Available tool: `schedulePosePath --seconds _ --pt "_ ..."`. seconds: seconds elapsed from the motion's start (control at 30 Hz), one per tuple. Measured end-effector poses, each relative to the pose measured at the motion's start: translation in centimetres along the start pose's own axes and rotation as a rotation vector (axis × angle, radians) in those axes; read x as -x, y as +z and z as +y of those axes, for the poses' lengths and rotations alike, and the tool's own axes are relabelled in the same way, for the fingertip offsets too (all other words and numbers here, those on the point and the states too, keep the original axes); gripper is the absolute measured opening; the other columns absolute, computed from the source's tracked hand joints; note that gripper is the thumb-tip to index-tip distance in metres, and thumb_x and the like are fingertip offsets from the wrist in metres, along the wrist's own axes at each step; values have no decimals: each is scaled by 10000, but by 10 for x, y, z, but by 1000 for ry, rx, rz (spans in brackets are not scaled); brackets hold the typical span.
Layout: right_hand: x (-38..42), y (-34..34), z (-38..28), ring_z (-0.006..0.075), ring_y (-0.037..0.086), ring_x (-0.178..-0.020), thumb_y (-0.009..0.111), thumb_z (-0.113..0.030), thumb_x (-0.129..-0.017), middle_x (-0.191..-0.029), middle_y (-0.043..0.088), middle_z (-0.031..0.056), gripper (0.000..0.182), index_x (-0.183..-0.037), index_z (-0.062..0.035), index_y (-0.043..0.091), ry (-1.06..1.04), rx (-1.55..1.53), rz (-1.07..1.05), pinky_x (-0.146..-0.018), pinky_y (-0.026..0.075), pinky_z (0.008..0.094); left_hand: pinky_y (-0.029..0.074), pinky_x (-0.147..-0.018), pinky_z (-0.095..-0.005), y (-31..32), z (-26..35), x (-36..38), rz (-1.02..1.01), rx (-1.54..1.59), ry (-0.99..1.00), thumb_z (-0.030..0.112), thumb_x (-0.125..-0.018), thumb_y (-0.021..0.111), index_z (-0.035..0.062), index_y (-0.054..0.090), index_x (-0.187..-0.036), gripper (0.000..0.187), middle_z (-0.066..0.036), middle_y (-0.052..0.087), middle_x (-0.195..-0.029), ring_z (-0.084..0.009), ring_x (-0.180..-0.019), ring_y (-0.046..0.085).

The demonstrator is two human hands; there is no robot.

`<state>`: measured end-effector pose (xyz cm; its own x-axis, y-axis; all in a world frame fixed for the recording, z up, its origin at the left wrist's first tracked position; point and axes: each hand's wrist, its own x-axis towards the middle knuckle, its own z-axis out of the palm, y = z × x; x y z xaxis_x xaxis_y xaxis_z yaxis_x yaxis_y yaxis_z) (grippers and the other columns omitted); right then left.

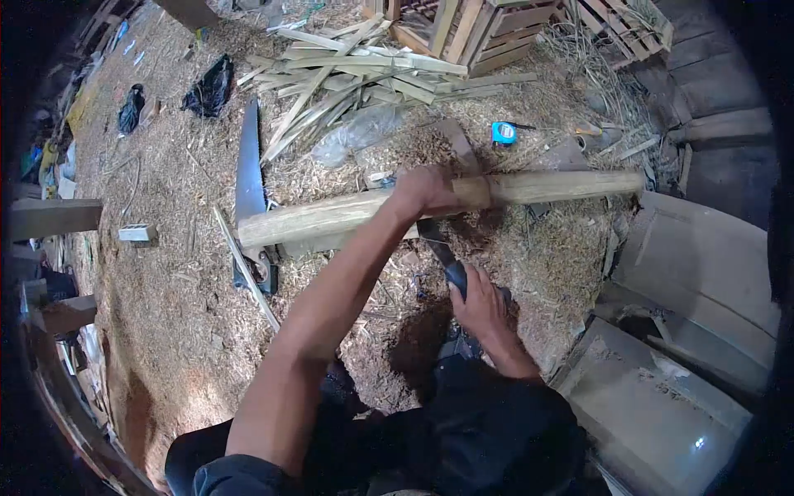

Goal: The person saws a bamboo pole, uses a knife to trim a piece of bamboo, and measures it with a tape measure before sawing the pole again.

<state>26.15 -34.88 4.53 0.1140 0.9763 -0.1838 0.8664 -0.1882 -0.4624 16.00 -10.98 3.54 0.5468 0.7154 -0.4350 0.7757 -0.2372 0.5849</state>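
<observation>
A long pale wooden beam (562, 187) lies crosswise in front of me. My left hand (423, 192) is closed over its middle, pressing on top. In my right hand (482, 304), the fingers are wrapped around the dark handle of a handsaw (436, 241). Its blade points away from me and meets the near side of the beam, just right of my left hand. Part of the blade is hidden by the beam. A second handsaw (249, 165) lies on the ground to the left, its blade passing beside the beam's left end.
Wood shavings cover the ground. Beyond the beam are a blue tape measure (504, 133), a clear plastic bag (356, 136) and a pile of wooden strips (351, 70). Slatted crates (504, 37) stand at the back. Pale panels (653, 397) lie at right; a small block (137, 233) sits left.
</observation>
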Motion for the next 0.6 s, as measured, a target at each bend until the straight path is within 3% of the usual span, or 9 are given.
schedulePosePath --seconds 0.2,0.4,0.47,0.5,0.6 --pt "-11 -4 -7 452 587 -1018 620 -230 -870 -1190 556 254 501 -1283 22 487 -15 -125 39 -864 494 494 551 -799 -425 -37 20 22 6 -155 30 652 -642 695 6 712 -948 715 -225 705 -932 -366 -908 690" --pt "-29 7 -11 454 588 -960 628 -226 -861 -1100 561 262 482 -1247 34 501 -39 -171 111 -811 486 502 552 -805 -432 -97 3 28 66 -306 150 678 -623 724 23 710 -940 727 -210 701 -950 -351 -902 688" --pt "-29 4 -11 462 570 -1015 646 -231 -852 -1153 547 275 491 -1233 44 503 99 -160 -64 -848 488 495 551 -793 -443 -125 -3 40 136 -451 196 645 -629 739 4 688 -943 715 -206 698 -922 -352 -875 687" --pt "-25 20 1 450 596 -920 643 -235 -857 -1056 575 254 468 -1220 37 524 10 -149 76 -785 491 495 534 -758 -471 -139 -8 47 152 -428 274 572 -640 765 9 618 -928 649 -199 684 -858 -392 -826 669" --pt "-25 35 10 446 595 -933 648 -238 -855 -1033 586 251 447 -1195 35 546 -35 -196 191 -792 493 488 535 -716 -474 -171 -19 67 87 -552 233 507 -647 747 -10 594 -908 600 -189 682 -831 -390 -787 665"
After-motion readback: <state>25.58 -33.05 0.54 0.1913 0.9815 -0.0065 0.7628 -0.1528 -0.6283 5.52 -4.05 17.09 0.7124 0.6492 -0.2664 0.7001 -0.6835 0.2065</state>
